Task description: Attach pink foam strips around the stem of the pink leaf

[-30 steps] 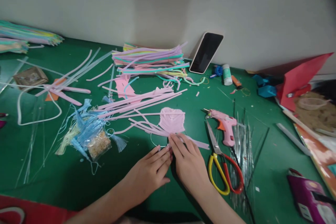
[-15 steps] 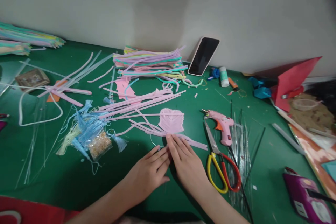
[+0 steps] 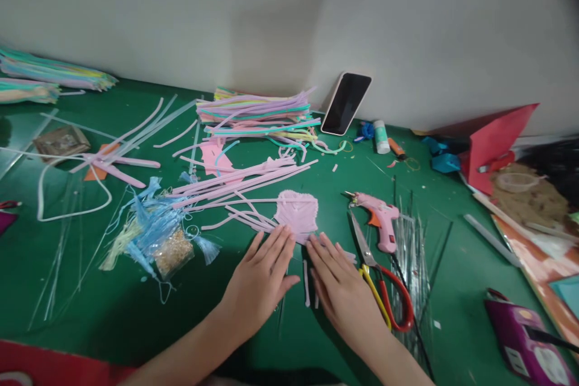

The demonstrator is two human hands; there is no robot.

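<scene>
My left hand lies flat on the green table, fingers stretched out, fingertips touching the lower edge of a pink fan-shaped woven piece. My right hand rests flat beside it, fingers spread, over pink strips near the scissors. A short pale strip lies between the two hands. Long pink strips fan out to the left of the woven piece.
Scissors with yellow and red handles and a pink glue gun lie right of my hands, beside thin clear sticks. A stack of pastel strips, a phone, blue tassels and red paper surround them.
Both hands have spread apart and flattened. The left moved up to the woven piece's edge; the right shifted right and back toward the scissors. A short pale strip now shows between them.
</scene>
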